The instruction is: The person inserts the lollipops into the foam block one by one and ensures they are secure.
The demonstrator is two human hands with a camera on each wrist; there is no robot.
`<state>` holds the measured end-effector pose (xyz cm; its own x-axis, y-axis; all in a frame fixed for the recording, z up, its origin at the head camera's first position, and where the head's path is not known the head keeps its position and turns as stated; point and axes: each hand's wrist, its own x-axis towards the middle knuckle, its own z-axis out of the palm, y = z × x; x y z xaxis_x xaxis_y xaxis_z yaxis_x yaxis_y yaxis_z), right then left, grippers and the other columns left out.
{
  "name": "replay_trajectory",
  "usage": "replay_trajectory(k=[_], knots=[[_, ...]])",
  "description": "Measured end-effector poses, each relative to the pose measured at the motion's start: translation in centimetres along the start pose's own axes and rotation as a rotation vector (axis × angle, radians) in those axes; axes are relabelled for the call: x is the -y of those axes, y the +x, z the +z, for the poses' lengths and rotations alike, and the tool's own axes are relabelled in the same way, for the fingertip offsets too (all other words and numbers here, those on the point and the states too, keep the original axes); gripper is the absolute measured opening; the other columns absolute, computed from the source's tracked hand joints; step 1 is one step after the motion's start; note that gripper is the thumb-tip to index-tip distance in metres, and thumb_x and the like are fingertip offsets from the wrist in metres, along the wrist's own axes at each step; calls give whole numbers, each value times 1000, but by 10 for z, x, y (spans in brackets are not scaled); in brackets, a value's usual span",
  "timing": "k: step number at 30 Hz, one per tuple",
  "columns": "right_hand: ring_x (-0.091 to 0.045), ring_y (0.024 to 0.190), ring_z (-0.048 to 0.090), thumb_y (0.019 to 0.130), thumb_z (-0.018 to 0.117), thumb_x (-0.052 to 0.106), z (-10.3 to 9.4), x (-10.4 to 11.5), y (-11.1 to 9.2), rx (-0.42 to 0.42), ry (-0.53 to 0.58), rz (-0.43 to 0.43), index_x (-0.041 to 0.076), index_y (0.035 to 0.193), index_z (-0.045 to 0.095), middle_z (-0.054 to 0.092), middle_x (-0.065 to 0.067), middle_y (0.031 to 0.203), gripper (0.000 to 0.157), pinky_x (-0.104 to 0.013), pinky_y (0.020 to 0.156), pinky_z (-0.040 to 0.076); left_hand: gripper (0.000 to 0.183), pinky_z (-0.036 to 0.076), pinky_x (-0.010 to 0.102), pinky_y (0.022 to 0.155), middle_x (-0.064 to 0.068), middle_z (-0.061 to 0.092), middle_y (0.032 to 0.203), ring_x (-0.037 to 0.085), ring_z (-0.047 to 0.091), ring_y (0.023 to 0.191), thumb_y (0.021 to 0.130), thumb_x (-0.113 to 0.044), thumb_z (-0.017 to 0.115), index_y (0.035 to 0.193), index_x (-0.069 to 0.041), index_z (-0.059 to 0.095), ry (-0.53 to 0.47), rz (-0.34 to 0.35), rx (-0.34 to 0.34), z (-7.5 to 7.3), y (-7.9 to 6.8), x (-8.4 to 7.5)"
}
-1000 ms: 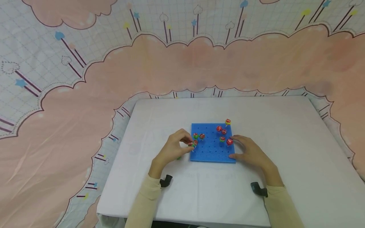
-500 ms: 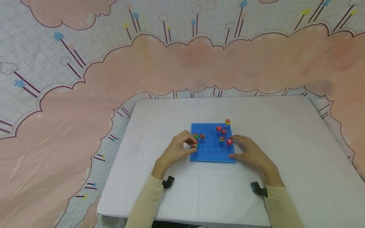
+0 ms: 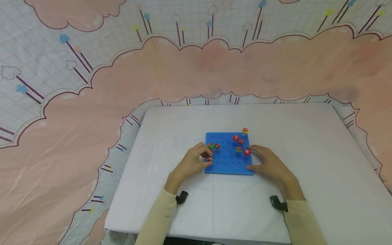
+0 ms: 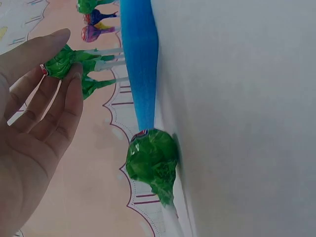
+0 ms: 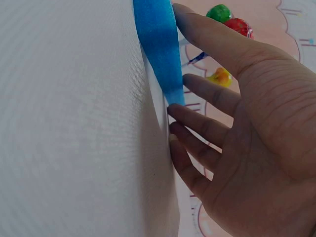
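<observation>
My left hand [image 3: 190, 161] pinches a green-wrapped lollipop [image 4: 58, 63] by its head, between thumb and fingertips. In the left wrist view its white stick reaches the blue perforated board [image 3: 226, 167]; whether it sits in a hole I cannot tell. Other green lollipops stand close behind it. At the board's right edge my right hand [image 3: 271, 163] rests with its fingers spread, thumb and fingertips touching the board. The right wrist view shows those fingers [image 5: 210, 96] fairly straight, holding no lollipop.
Several lollipops stand on the board's right side, including a red one [image 3: 247, 152] and a yellow one [image 3: 245, 130]. Another green lollipop [image 4: 153, 158] lies on the white table [image 3: 165, 136] beside the board's left edge. A patterned curtain [image 3: 214, 71] hangs behind.
My left hand has moved slightly right and toward the board's near side, bringing the pinched lollipop over the left edge and then down. The right hand has stayed in place.
</observation>
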<state>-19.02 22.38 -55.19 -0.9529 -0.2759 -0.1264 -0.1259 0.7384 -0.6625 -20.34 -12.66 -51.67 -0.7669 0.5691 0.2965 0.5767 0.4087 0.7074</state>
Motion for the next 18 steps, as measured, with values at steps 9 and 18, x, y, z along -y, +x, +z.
replay_trajectory(k=[9,18], knots=[[-44,154,25,85,84,54,-1,0,-2,7,-8,9,22,160,43,37,-14,165,92,-72,118,26,33,61,34,84,-5,61,104,9,64,94,82,-4,89,103,-13,65,1,-18,-12,3,-2,-2],[-46,154,26,84,84,54,0,0,-1,6,3,5,20,159,44,37,-16,164,92,-72,118,26,34,60,32,85,-4,61,105,10,64,93,82,-9,90,107,-11,67,38,-38,-16,1,-4,-5]])
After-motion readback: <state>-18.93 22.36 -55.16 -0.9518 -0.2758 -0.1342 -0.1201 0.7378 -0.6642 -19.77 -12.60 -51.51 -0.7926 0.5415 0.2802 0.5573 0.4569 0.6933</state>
